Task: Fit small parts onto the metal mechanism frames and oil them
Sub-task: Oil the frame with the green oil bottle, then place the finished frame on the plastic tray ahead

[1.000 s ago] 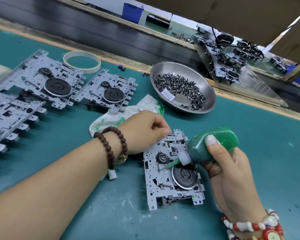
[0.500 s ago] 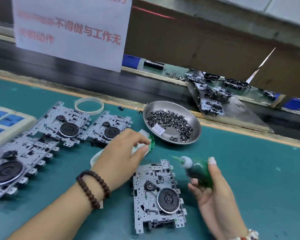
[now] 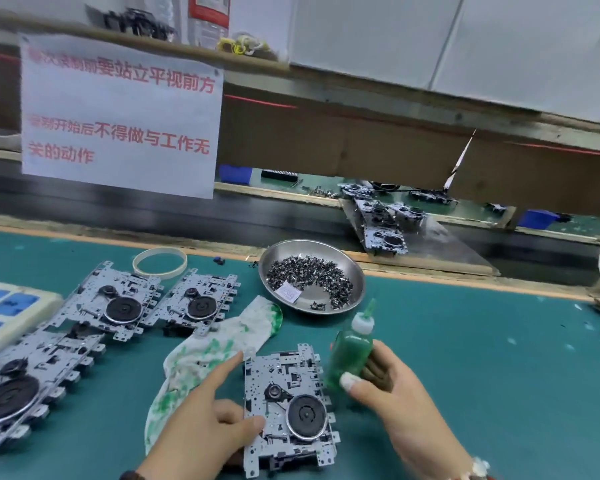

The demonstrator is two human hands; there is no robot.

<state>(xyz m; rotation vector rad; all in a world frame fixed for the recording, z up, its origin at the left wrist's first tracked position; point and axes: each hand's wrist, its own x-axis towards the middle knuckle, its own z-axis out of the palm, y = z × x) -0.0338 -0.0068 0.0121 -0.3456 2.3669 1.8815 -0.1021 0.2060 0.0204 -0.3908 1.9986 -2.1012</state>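
A metal mechanism frame (image 3: 288, 410) with a black flywheel lies on the green mat in front of me. My left hand (image 3: 205, 420) grips its left edge, thumb on the top face and forefinger stretched along the edge. My right hand (image 3: 392, 400) holds a green oil bottle (image 3: 352, 348) upright just right of the frame, its nozzle pointing up and off the metal. A steel bowl (image 3: 354, 271) of small dark parts sits behind the frame.
A green-stained white cloth (image 3: 219, 344) lies left of the frame. Three more frames (image 3: 118, 303) (image 3: 196, 303) (image 3: 21, 386) lie at the left, with a tape ring (image 3: 160, 261) behind. A beige tray (image 3: 11, 306) sits far left. A conveyor and paper sign (image 3: 118, 116) stand behind.
The bottle has come off the frame and swung upright. My left hand went up toward the cloth, then came back and took the frame's left edge. The camera has tilted up.
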